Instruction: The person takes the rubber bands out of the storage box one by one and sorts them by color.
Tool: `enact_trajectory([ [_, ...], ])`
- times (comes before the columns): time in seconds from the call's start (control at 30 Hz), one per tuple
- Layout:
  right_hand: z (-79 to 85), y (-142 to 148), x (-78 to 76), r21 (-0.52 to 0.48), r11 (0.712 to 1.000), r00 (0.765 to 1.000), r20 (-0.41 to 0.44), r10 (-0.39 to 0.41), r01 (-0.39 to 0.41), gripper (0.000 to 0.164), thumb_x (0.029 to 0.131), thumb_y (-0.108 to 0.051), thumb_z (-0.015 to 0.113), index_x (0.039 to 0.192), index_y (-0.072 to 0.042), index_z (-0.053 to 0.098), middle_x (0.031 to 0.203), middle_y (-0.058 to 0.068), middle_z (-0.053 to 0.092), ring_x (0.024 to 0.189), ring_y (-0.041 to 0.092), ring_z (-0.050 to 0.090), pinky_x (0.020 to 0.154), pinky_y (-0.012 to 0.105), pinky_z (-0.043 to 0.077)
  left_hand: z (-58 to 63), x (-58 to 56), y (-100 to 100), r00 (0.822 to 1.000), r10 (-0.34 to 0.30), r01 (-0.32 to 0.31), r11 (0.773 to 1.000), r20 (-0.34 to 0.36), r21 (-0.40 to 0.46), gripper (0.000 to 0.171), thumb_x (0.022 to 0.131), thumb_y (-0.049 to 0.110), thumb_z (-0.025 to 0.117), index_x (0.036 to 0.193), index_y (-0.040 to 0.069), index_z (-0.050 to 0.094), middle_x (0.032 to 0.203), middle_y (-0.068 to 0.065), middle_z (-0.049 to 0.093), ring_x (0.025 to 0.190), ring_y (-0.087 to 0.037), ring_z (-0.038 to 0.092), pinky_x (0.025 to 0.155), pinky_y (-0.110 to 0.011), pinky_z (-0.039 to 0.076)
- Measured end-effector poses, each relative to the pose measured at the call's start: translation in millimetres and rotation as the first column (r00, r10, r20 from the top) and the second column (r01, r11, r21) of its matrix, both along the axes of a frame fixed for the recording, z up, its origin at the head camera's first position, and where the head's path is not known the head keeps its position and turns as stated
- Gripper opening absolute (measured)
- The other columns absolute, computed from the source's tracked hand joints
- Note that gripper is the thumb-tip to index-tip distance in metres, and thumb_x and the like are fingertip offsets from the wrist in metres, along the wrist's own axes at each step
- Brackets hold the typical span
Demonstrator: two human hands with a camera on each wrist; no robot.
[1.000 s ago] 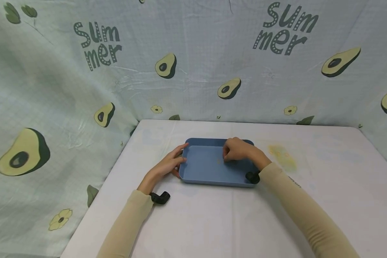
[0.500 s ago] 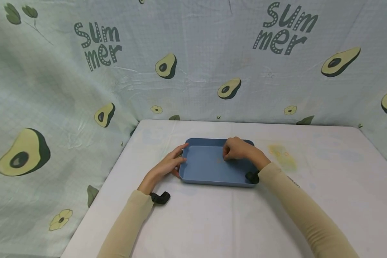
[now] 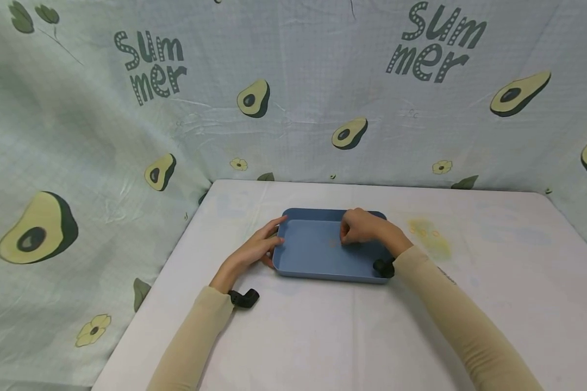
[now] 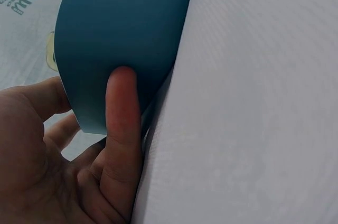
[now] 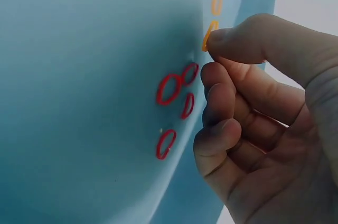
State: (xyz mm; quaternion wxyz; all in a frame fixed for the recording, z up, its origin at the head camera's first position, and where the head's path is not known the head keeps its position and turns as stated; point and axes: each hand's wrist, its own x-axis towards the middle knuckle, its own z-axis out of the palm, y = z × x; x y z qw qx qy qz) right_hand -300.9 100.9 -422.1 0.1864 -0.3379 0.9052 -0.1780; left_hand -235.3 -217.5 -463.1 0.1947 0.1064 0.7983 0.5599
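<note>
A shallow blue tray (image 3: 305, 252) lies on the table. My left hand (image 3: 251, 251) holds its left end: in the left wrist view the thumb (image 4: 122, 105) presses the outer wall while other fingers reach over the rim. Over the tray's right half, my right hand (image 3: 361, 226) is bent down with curled fingers. In the right wrist view its thumb and index finger pinch a small orange rubber band (image 5: 205, 42). A second orange rubber band (image 5: 213, 3) lies just beyond. Several red rubber bands (image 5: 159, 96) lie on the tray floor beside the fingertips; the head view barely shows them.
A white cloth covers the table (image 3: 313, 336). A curtain (image 3: 298, 65) printed with avocados hangs behind and at the left. A black wrist camera (image 3: 244, 298) sits at the left cuff, another wrist camera (image 3: 383, 267) over the tray's near right corner.
The head view has shifted very slightly. Both hands and the tray keep the same places, with the right hand still bent over the tray.
</note>
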Motion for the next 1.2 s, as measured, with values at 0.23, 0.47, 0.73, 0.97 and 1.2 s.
enact_trajectory([
  [0.23,9.5,10.9,4.0,-0.09,0.996,0.999,-0.027,-0.032,0.029,0.01,0.089,-0.012,0.072,0.081,-0.011,0.078,0.076,0.0,0.071,0.065,0.012,0.056,0.062,0.027,0.047,1.5,1.6,1.6,1.0,-0.013,0.013,1.0,-0.015,-0.003,0.067,0.106,0.019,0.049,0.166,0.032,0.022,0.173,-0.017,0.015,0.085,-0.027,0.07,0.055,-0.038,0.06],
  [0.47,21.8,30.2,14.8,-0.169,0.98,0.992,-0.046,-0.114,0.105,0.01,0.091,-0.015,0.074,0.083,-0.01,0.076,0.08,0.002,0.071,0.071,0.015,0.058,0.066,0.029,0.049,2.1,1.4,1.5,1.0,-0.015,0.015,1.0,-0.016,0.004,0.068,0.106,0.018,0.049,0.166,0.032,0.022,0.173,-0.017,0.015,0.086,-0.025,0.07,0.054,-0.036,0.059],
  [0.73,29.2,61.4,29.7,-0.243,0.951,0.975,-0.064,-0.215,0.193,0.007,0.09,-0.014,0.074,0.086,-0.009,0.076,0.082,0.002,0.072,0.076,0.016,0.061,0.071,0.029,0.052,1.3,1.3,0.9,1.0,-0.03,0.03,0.999,0.006,0.015,0.067,0.107,0.018,0.046,0.167,0.033,0.02,0.173,-0.017,0.015,0.092,-0.027,0.069,0.055,-0.036,0.059],
  [0.97,36.1,102.8,38.9,-0.291,0.912,0.946,-0.062,-0.319,0.289,0.008,0.092,-0.014,0.075,0.092,-0.006,0.077,0.084,0.004,0.072,0.077,0.018,0.06,0.069,0.03,0.051,0.7,0.7,2.0,0.999,-0.038,0.038,0.999,0.013,0.034,0.067,0.107,0.017,0.045,0.167,0.033,0.019,0.173,-0.017,0.015,0.079,-0.023,0.063,0.055,-0.035,0.059],
  [1.2,36.3,145.3,42.2,-0.261,0.891,0.912,-0.077,-0.403,0.372,0.015,0.095,-0.017,0.072,0.1,-0.004,0.077,0.093,0.006,0.074,0.082,0.019,0.061,0.071,0.031,0.051,0.9,1.9,1.8,0.999,-0.028,0.027,0.999,0.026,0.035,0.067,0.107,0.017,0.044,0.167,0.034,0.019,0.173,-0.015,0.016,0.083,-0.023,0.064,0.055,-0.036,0.058],
])
